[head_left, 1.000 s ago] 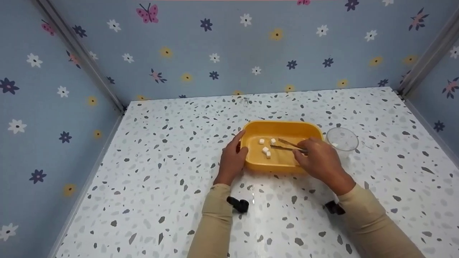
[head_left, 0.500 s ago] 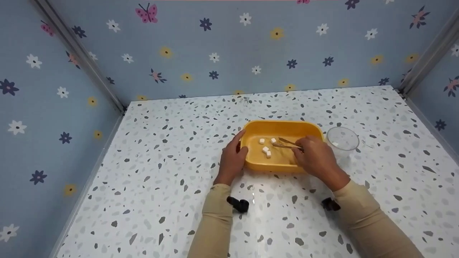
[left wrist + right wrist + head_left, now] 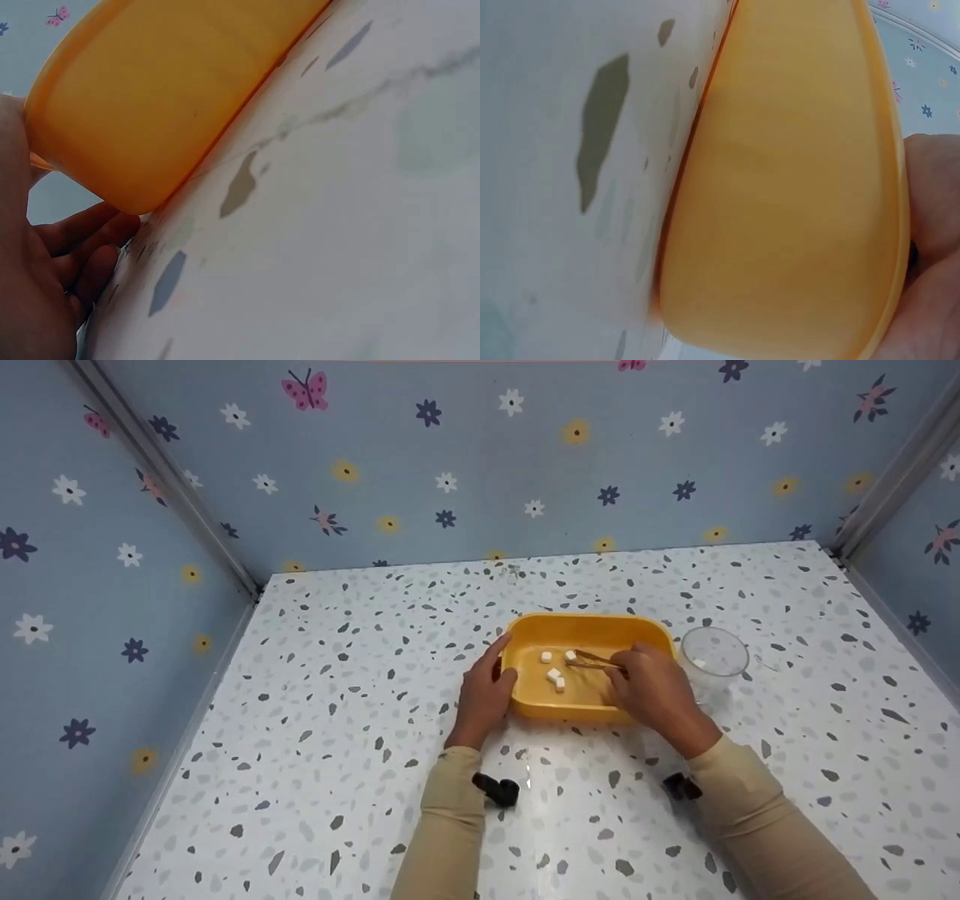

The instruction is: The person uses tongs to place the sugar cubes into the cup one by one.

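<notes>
A yellow tray (image 3: pixel 592 625) stands on the speckled table, several small white cubes (image 3: pixel 553 674) lying inside. My left hand (image 3: pixel 484 696) grips the tray's left end, thumb over the rim; in the left wrist view, its curled fingers (image 3: pixel 82 240) come in below the tray's end. Over the tray's right side, my right hand (image 3: pixel 654 690) pinches a pair of metal tongs (image 3: pixel 600 661). The tongs' tips are at a white cube (image 3: pixel 571 655) near the middle of the tray. In the right wrist view the tray's wall (image 3: pixel 780 172) hides the tongs.
Right of the tray, close to my right hand, stands a clear glass (image 3: pixel 747 657) with something white (image 3: pixel 699 664) in it. Flower-patterned walls (image 3: pixel 480 457) enclose the speckled table (image 3: pixel 337 697) at the back and sides. Black camera mounts (image 3: pixel 496 790) sit on both wrists.
My right hand has moved slightly left, bringing the tongs' tips to the cube, and the tips are closer together. The left hand keeps its place on the tray.
</notes>
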Tool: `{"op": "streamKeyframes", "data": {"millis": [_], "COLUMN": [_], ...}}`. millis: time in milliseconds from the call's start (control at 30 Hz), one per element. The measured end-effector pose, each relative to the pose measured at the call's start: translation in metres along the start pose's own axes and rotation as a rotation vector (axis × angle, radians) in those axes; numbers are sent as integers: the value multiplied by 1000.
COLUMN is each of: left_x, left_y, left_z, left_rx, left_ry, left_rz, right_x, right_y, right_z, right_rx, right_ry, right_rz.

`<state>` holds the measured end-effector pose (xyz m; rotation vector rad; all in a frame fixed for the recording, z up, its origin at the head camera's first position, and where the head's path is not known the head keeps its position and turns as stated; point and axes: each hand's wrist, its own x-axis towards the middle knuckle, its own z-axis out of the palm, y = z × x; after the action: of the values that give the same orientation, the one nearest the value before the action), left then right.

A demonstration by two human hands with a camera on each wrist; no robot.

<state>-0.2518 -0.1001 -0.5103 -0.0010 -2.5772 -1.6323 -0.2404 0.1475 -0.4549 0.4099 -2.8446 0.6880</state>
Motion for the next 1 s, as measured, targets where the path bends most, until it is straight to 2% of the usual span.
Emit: {"op": "streamKeyframes", "data": {"millis": [567, 800, 1000], "left_x": [-1, -1, -1], "left_y": [-3, -1, -1], "left_z": [0, -1, -1], "left_rx": [-21, -12, -18], "left_ry": [-5, -8, -9], "left_rz": [10, 11, 7], "right_x": [0, 0, -1], "right_y": [1, 1, 0], "right_z": [3, 3, 3], "right_rx": [46, 42, 28], "right_ry": [-15, 21, 47], "right_rz": [5, -23, -12]}}
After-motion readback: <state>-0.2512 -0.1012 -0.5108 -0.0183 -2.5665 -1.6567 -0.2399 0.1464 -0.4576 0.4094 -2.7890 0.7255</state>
